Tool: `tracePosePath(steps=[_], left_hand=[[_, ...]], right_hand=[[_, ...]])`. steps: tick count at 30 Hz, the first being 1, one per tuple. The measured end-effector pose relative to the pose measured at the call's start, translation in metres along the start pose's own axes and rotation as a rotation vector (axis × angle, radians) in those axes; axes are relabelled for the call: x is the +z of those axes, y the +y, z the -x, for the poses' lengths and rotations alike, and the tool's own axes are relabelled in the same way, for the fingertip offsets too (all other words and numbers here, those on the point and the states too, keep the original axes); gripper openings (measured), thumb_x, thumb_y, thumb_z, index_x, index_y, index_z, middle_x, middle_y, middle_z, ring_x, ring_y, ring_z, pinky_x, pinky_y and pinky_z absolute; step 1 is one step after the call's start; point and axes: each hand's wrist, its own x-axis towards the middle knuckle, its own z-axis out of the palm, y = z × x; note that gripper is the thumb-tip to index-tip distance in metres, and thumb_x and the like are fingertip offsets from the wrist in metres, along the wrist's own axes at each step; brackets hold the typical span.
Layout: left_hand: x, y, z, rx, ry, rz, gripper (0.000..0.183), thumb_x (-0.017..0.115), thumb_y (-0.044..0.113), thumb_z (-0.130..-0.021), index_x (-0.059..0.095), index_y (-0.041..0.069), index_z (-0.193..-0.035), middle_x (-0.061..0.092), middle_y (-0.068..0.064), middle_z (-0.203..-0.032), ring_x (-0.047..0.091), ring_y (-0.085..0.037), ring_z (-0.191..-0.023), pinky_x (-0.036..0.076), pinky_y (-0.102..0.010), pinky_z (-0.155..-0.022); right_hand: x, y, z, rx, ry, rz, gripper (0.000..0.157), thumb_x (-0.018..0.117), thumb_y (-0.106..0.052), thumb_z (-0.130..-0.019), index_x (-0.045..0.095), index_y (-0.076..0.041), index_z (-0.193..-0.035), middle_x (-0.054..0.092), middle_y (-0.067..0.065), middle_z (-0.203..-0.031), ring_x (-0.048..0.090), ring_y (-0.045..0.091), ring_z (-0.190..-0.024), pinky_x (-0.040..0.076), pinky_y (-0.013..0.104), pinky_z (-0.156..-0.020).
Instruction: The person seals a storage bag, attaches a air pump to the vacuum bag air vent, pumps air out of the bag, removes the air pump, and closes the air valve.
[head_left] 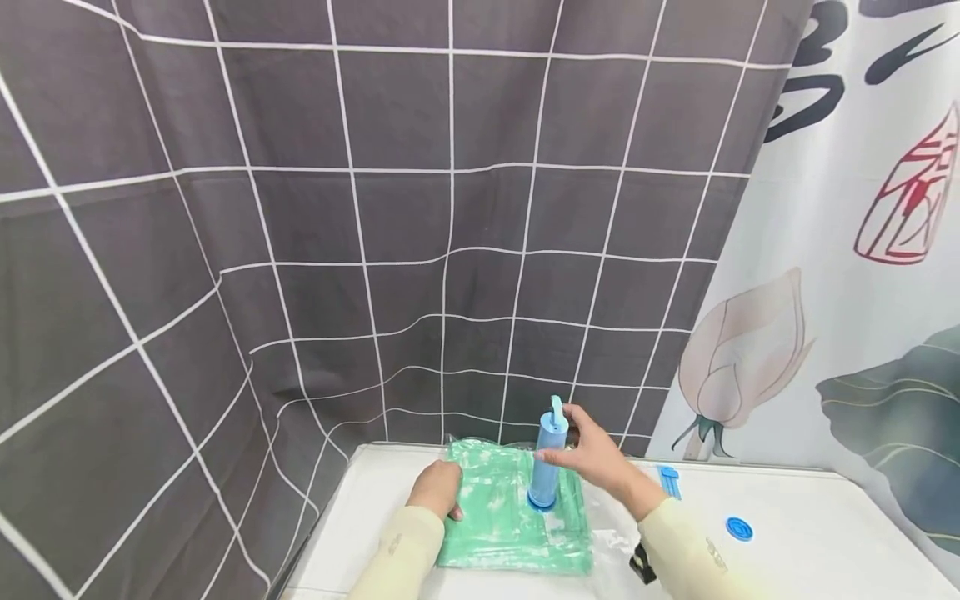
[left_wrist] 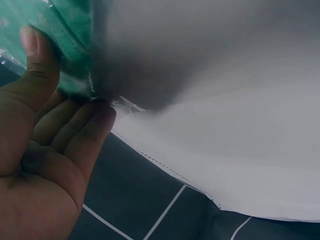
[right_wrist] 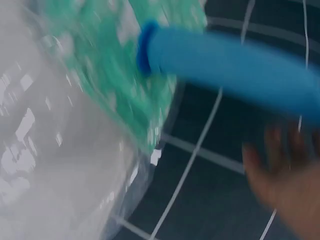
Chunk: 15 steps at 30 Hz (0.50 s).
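Note:
A clear plastic storage bag holding folded green fabric with white patches (head_left: 487, 508) lies flat on the white table. My left hand (head_left: 437, 489) grips its left edge; in the left wrist view the thumb (left_wrist: 37, 60) lies over the bag and the fingers are curled under its edge. A light-blue hand pump (head_left: 547, 467) with a darker blue base stands nearly upright on the bag. Around its upper part my right hand (head_left: 592, 454) is spread, thumb in front and fingers behind near the handle. In the blurred right wrist view, these fingers (right_wrist: 272, 160) show beside the pump, apart from its barrel.
To the right on the table (head_left: 810, 508) lie a round blue cap (head_left: 738, 528) and a flat blue plastic piece (head_left: 670, 481). A small black item (head_left: 642, 563) sits by the right sleeve. A dark grid-patterned curtain (head_left: 480, 208) hangs behind and to the left.

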Motion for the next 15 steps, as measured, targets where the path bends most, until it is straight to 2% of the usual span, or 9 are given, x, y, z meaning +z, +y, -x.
tracePosePath(steps=[2, 4, 6, 8, 10, 13, 15], left_hand=[[0.006, -0.004, -0.003, 0.016, 0.012, -0.039, 0.046, 0.099, 0.016, -0.059, 0.080, -0.002, -0.097, 0.079, -0.018, -0.086, 0.067, -0.023, -0.071, 0.070, -0.043, -0.077], [0.001, 0.002, 0.001, 0.014, 0.017, -0.046, 0.048, 0.099, 0.016, -0.057, 0.080, -0.003, -0.098, 0.080, -0.020, -0.087, 0.067, -0.024, -0.072, 0.071, -0.044, -0.081], [-0.002, 0.005, 0.002, 0.015, 0.006, -0.037, 0.046, 0.098, 0.016, -0.059, 0.079, -0.004, -0.097, 0.080, -0.020, -0.087, 0.068, -0.024, -0.072, 0.071, -0.043, -0.081], [-0.010, 0.012, 0.007, 0.001, -0.015, -0.018, 0.043, 0.097, 0.014, -0.061, 0.079, -0.005, -0.096, 0.078, -0.019, -0.084, 0.066, -0.023, -0.070, 0.070, -0.042, -0.079], [-0.012, 0.014, 0.010, 0.001, -0.022, -0.020, 0.041, 0.096, 0.014, -0.063, 0.078, -0.004, -0.095, 0.077, -0.018, -0.082, 0.064, -0.021, -0.069, 0.068, -0.038, -0.075], [-0.016, 0.017, 0.014, -0.007, -0.019, -0.035, 0.041, 0.096, 0.015, -0.064, 0.079, -0.003, -0.097, 0.078, -0.017, -0.082, 0.064, -0.020, -0.068, 0.069, -0.037, -0.075], [-0.017, 0.016, 0.015, -0.010, -0.010, -0.050, 0.043, 0.096, 0.014, -0.063, 0.080, -0.004, -0.098, 0.079, -0.018, -0.085, 0.065, -0.020, -0.070, 0.070, -0.039, -0.079]], right_hand=[[0.008, -0.004, 0.005, 0.025, 0.108, 0.094, 0.083, 0.095, -0.037, -0.095, 0.053, 0.001, -0.155, 0.068, 0.024, -0.150, 0.071, 0.040, -0.134, 0.066, 0.055, -0.106], [0.013, -0.008, 0.007, 0.039, 0.197, 0.159, 0.076, 0.096, -0.042, -0.093, 0.059, -0.001, -0.145, 0.074, 0.020, -0.138, 0.074, 0.035, -0.124, 0.068, 0.051, -0.097], [0.014, -0.009, 0.008, 0.045, 0.234, 0.164, 0.065, 0.094, -0.040, -0.095, 0.063, -0.003, -0.138, 0.077, 0.017, -0.129, 0.076, 0.033, -0.119, 0.068, 0.049, -0.092], [0.012, -0.007, 0.009, 0.050, 0.228, 0.146, 0.056, 0.093, -0.037, -0.097, 0.067, -0.005, -0.135, 0.080, 0.014, -0.124, 0.078, 0.033, -0.119, 0.068, 0.048, -0.092], [0.009, -0.003, 0.009, 0.042, 0.181, 0.114, 0.050, 0.090, -0.034, -0.100, 0.070, -0.006, -0.136, 0.081, 0.012, -0.126, 0.078, 0.035, -0.123, 0.069, 0.051, -0.098], [0.003, 0.005, 0.007, 0.009, 0.102, 0.071, 0.048, 0.086, -0.029, -0.103, 0.072, -0.005, -0.141, 0.081, 0.015, -0.136, 0.076, 0.041, -0.134, 0.065, 0.059, -0.112], [0.002, 0.009, 0.004, -0.017, 0.051, 0.031, 0.052, 0.082, -0.025, -0.104, 0.068, -0.001, -0.149, 0.078, 0.021, -0.144, 0.072, 0.047, -0.141, 0.061, 0.063, -0.118]])
